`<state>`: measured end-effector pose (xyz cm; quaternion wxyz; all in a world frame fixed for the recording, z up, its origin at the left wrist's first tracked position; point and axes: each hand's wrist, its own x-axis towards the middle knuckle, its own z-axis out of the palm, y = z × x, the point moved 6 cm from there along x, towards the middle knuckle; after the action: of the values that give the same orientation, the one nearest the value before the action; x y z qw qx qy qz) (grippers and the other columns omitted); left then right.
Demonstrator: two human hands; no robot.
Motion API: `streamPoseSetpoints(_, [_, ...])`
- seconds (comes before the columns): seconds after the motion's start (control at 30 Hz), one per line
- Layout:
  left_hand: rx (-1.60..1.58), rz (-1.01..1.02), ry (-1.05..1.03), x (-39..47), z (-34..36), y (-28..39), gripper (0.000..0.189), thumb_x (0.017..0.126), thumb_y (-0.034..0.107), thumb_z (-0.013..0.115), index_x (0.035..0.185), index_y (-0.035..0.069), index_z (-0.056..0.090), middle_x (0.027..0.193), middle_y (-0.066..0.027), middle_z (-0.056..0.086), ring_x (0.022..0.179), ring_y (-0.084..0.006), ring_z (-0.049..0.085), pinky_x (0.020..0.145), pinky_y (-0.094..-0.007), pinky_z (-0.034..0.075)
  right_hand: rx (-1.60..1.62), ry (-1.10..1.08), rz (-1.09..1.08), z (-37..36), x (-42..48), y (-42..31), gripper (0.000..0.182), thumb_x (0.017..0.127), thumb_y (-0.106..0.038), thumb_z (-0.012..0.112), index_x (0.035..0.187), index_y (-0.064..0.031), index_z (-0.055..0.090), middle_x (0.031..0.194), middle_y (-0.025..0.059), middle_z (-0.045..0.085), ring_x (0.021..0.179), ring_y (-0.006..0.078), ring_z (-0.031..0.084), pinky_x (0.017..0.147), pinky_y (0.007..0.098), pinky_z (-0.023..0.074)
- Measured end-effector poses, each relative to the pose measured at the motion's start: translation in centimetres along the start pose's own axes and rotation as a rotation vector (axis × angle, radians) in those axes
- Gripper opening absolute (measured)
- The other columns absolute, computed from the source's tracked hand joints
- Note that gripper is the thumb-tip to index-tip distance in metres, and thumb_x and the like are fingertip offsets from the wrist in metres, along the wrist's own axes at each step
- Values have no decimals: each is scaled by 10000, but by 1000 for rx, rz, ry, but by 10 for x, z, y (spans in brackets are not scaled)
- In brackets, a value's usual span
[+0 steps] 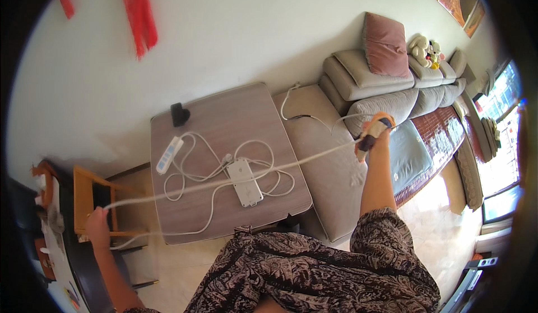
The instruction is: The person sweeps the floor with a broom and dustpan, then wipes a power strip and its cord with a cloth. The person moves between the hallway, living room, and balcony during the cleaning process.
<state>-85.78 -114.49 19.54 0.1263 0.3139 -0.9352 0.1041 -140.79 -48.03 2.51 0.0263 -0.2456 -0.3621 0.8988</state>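
Observation:
A white power cable [302, 160] is stretched between my two hands, above a small folding table. My left hand [98, 228] grips it at the left, beyond the table edge; from there a length hangs and runs back over the tabletop. My right hand [376, 134], out over the sofa, is closed around the cable with an orange and dark cloth or glove; which it is, I cannot tell. On the table lie a white power strip with blue sockets [169, 155], a larger white box-shaped unit [245, 183] and loose cable loops [256, 142].
The wood-grain table [227, 115] also holds a black object [180, 114]. A beige sofa [321, 145] adjoins it, with cable and a plug [296, 85] on the seat. A wooden chair [84, 199] stands left. Pink cushion [385, 46] and plush toys [420, 50] rest on the sofa back.

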Motion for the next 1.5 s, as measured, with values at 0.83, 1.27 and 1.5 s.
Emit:
streamPoseSetpoints(0.83, [-1194,494,-677,-28,-13,460,189,917,152,441,1005,16,537,708,-187,585,656,-353,588,585,-381,434,-206,-375,235,36,-142,158,447,951,-401,290,963,-34,545,781,174,613,678,315,618,600,426,516])
streamPoseSetpoints(1.27, [-717,858,-519,-58,-47,281,140,852,209,577,880,72,585,705,-144,592,637,-333,583,558,-385,467,-247,-48,-34,-41,98,52,529,916,-509,381,1067,-27,536,1017,167,602,895,327,616,741,454,523])
streamPoseSetpoints(1.5, [-491,233,-287,-9,-39,97,206,910,134,455,766,-5,502,673,-178,510,620,-342,525,549,-368,389,-760,158,-383,-90,151,-89,311,962,-411,377,1086,-174,535,948,94,612,782,263,630,651,429,539])
